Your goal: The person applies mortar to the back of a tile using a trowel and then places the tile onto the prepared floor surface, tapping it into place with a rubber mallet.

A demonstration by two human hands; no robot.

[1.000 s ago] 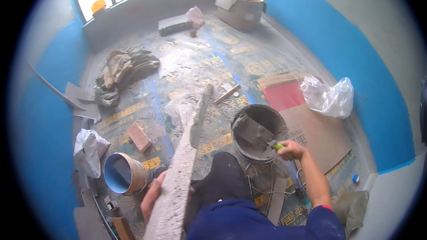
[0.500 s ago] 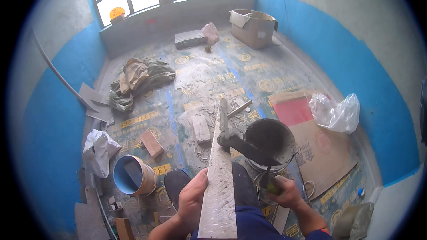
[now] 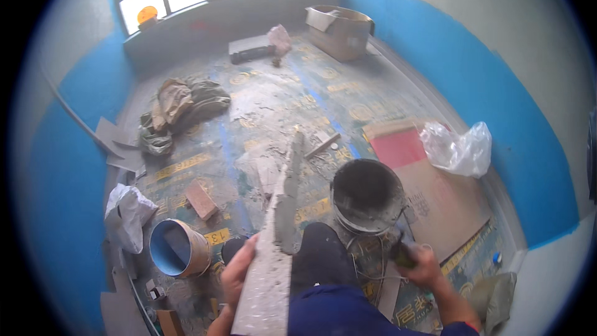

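Note:
My left hand [image 3: 238, 272] grips the left edge of a long, pale grey slab strip [image 3: 264, 292], held tilted in front of my knees and pointing away from me. Wet grey mortar [image 3: 288, 211] lies along the strip's right side toward its far end. My right hand [image 3: 424, 267] is closed around the dark green handle of a trowel [image 3: 403, 254]. Motion blurs the trowel, and its blade is hard to make out. Just beyond that hand stands a black mortar bucket [image 3: 373, 228], its inside coated grey.
A blue-lined bucket [image 3: 200, 254], a red brick [image 3: 201, 200] and a white bag [image 3: 129, 216] are at the left. Flattened cardboard [image 3: 444, 211] with a clear plastic bag [image 3: 459, 149] lies right. Farther off are crumpled sacks [image 3: 186, 102] and a cardboard box [image 3: 339, 37].
The trowel has left the strip's right side and swung right and down, beside the bucket. Mortar now shows along the strip. The strip has shifted left in view, as has the whole scene slightly.

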